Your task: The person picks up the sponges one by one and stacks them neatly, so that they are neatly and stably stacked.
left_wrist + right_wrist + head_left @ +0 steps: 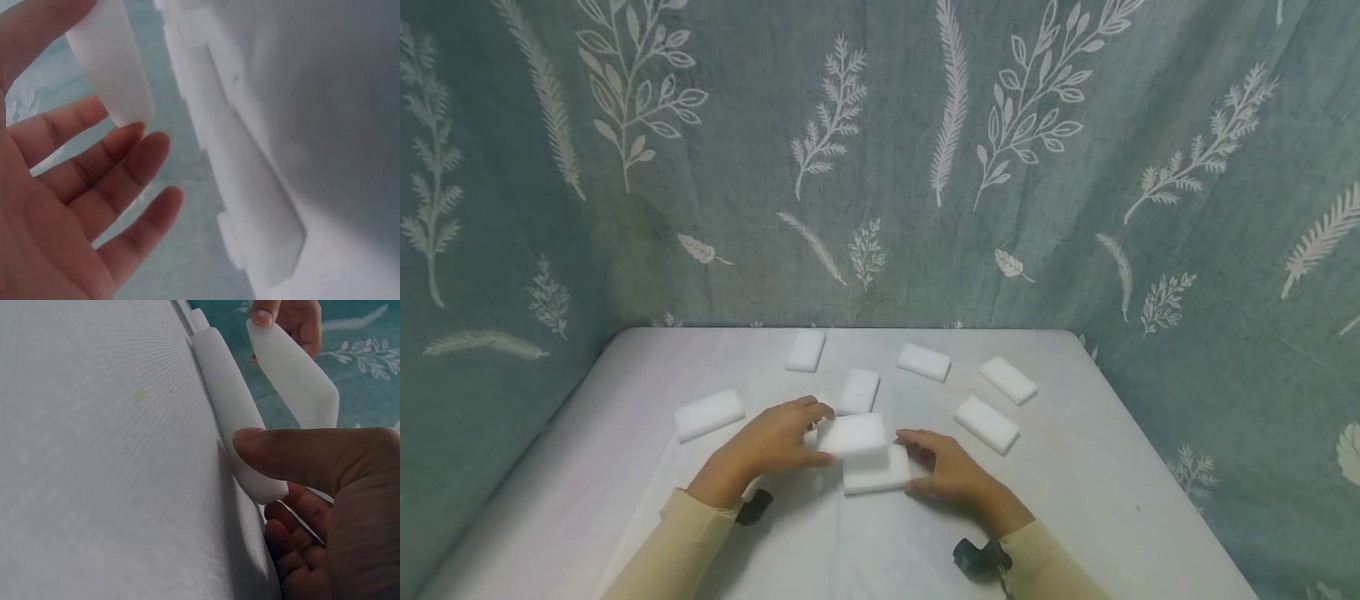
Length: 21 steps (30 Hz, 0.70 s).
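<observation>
Between thumb and fingertips, my left hand (771, 442) pinches a white sponge block (852, 436) by its left end, raised and slightly tilted. Below and just behind it in the head view is a second white sponge block (877, 473), lying flat on the table. My right hand (953, 473) holds that lower block by its right end, the thumb (256, 447) on the near long side and the fingers curled beyond it. In the left wrist view the raised block (115, 69) hangs from the thumb and fingertips, with the remaining fingers spread.
More white sponge blocks lie scattered on the white table (1120, 508): one at left (709, 415), one just behind the hands (858, 390), others at the back (806, 351) and right (987, 424). A green leaf-patterned curtain (880, 167) encloses the back and sides.
</observation>
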Tool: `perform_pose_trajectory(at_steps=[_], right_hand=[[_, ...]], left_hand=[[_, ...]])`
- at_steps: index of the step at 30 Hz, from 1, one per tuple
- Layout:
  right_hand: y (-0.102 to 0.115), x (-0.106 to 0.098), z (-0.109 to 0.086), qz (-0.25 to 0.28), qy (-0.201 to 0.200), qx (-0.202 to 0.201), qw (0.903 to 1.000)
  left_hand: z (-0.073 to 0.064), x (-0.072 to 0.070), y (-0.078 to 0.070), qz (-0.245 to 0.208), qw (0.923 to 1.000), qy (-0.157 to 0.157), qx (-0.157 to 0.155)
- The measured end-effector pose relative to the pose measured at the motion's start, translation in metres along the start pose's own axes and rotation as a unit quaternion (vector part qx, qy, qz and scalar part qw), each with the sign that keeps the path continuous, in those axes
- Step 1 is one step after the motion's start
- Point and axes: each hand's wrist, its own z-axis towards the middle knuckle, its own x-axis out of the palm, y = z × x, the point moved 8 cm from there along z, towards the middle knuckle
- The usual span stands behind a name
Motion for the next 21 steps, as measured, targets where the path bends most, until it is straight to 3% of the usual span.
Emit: perform_pose_trajectory(at_steps=[11, 21], right_hand=[[-0.004, 0.003, 0.001, 0.002, -0.019, 0.001, 0.9998], [-0.004, -0.002, 0.001, -0.007, -0.039, 0.009, 0.9992]], left_hand=[[0.002, 0.022, -0.013, 0.001, 0.9996, 0.025, 0.015], [0.005, 0.03, -0.02, 0.011, 0.9995, 0.027, 0.015]])
